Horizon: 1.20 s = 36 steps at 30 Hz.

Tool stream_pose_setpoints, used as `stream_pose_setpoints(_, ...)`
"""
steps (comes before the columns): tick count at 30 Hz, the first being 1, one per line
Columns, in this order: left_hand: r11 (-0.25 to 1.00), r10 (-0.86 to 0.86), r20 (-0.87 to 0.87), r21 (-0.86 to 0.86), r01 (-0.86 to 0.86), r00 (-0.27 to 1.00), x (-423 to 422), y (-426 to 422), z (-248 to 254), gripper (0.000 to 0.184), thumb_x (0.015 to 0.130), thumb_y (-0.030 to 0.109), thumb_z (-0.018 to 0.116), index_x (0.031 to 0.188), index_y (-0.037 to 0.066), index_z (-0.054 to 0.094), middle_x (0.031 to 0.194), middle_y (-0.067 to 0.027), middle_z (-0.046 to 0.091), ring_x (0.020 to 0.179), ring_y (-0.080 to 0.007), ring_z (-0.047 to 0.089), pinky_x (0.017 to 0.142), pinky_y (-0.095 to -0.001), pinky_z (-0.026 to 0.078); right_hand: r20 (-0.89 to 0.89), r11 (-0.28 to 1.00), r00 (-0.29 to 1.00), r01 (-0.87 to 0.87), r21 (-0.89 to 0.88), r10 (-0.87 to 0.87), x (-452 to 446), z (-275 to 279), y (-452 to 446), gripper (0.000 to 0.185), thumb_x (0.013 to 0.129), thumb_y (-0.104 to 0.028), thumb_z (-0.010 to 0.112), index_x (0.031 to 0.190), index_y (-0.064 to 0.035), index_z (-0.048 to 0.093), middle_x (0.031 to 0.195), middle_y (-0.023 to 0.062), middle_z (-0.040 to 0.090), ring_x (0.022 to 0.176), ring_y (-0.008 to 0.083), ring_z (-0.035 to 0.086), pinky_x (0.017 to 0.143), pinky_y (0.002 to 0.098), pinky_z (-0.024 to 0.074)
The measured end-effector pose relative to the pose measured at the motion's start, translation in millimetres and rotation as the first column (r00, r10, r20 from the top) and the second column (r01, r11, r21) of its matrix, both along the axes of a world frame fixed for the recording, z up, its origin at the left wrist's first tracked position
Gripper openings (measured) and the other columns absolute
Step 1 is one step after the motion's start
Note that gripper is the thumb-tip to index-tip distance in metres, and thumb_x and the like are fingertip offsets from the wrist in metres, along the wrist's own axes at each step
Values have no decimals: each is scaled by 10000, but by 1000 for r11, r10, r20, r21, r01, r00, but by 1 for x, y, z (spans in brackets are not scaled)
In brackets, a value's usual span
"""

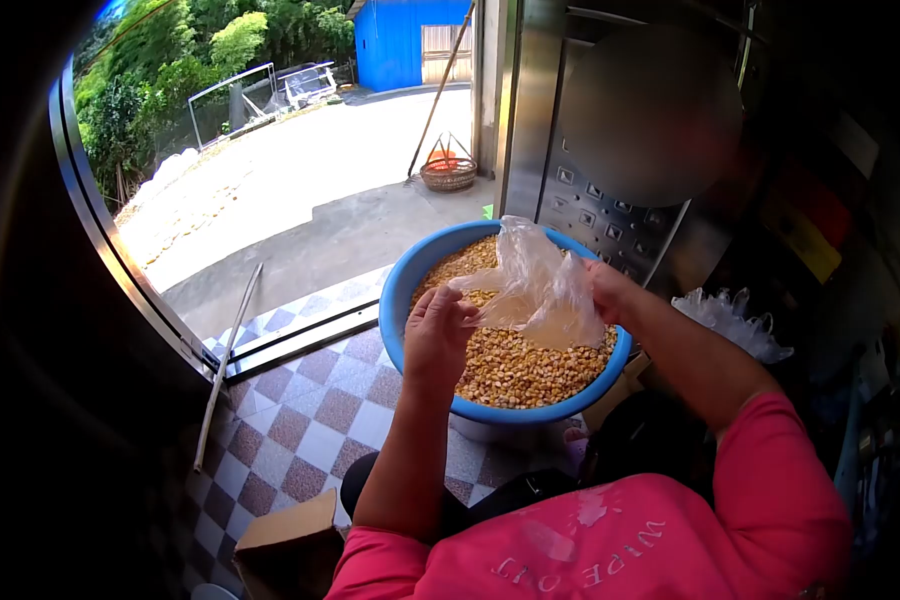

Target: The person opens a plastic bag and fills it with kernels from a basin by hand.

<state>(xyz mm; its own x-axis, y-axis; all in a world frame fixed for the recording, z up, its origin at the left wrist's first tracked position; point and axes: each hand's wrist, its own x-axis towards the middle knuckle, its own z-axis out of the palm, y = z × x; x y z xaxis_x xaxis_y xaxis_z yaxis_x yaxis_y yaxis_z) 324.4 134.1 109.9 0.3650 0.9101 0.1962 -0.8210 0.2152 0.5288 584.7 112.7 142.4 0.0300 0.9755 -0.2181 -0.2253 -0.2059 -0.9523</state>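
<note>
A thin, clear plastic bag [540, 285] is stretched between my two hands above a round blue basin [395, 300]. Yellow corn kernels [520, 375] fill the basin. At the bag's left edge, my left hand [438, 325] pinches the plastic between thumb and fingers. My right hand [610, 290] is closed on the bag's right side, and its fingertips are partly hidden by the crumpled plastic. The bag hangs over the kernels and hides some of them.
More clear plastic bags [735, 325] lie right of the basin. A cardboard box [290, 545] stands at the lower left, and a stick [225, 370] leans by the door sill. Outside are a wicker basket [448, 178] and a long pole [440, 90]. A metal door [535, 120] stands behind the basin.
</note>
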Motion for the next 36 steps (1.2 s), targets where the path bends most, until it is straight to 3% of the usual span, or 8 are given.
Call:
stream_pose_setpoints(9,969,-98,245,-196,148,965,-1,-8,15,270,949,172,428,1187,72,509,678,-2,534,682,-157,577,739,-366,489,334,988,935,-84,-127,123,41,-10,-1,203,868,-245,592,1016,-108,571,831,22,601,454,98,502,358,231,357)
stream_pose_setpoints(15,944,-329,216,112,311,919,-15,15,-2,215,894,82,424,1068,52,547,606,9,443,583,-97,492,530,-265,429,296,910,862,-374,-178,412,31,37,-28,192,808,-129,627,993,-86,599,813,16,598,621,85,551,562,237,453)
stream_pose_setpoints(19,920,-317,86,267,285,944,-29,23,3,177,847,24,425,941,42,574,618,1,455,580,-88,489,502,-256,422,714,894,582,-423,-145,390,42,60,-27,149,781,-82,636,928,-62,651,824,20,629,746,94,587,676,250,463)
stream_pose_setpoints(23,871,317,-458,487,-65,831,-32,10,21,156,810,-49,452,818,35,583,728,-35,554,691,-155,545,637,-287,453,928,875,351,-401,271,-126,36,84,-38,85,731,-32,629,792,-73,672,770,51,646,740,118,591,698,272,434)
stream_pose_setpoints(25,170,973,-170,985,17,159,-35,20,16,115,809,-15,529,821,64,612,827,-60,591,830,-214,551,705,-321,449,952,797,91,-527,296,-294,28,101,-50,90,721,-30,643,785,-86,673,813,62,651,769,133,582,758,288,410)
stream_pose_setpoints(26,213,967,-203,976,-49,153,-35,23,12,103,806,27,576,829,103,641,918,-69,602,914,-261,529,744,-369,450,870,712,-152,-649,269,-468,25,105,-54,99,711,-28,658,778,-99,675,855,72,655,798,148,572,818,305,386)
stream_pose_setpoints(35,300,954,-296,941,-154,49,-30,20,7,168,869,96,537,1020,57,597,846,-103,607,719,-261,607,644,-378,492,720,701,-356,-668,251,-596,11,79,-71,177,724,-67,581,827,-150,699,1144,142,584,982,260,536,880,401,348)
stream_pose_setpoints(36,418,903,-362,866,-274,231,-27,19,7,166,876,132,551,1007,41,596,838,-87,609,693,-220,607,603,-344,489,720,700,-355,-668,251,-597,5,77,-73,177,724,-67,581,827,-150,699,1144,142,584,982,260,536,880,401,348)
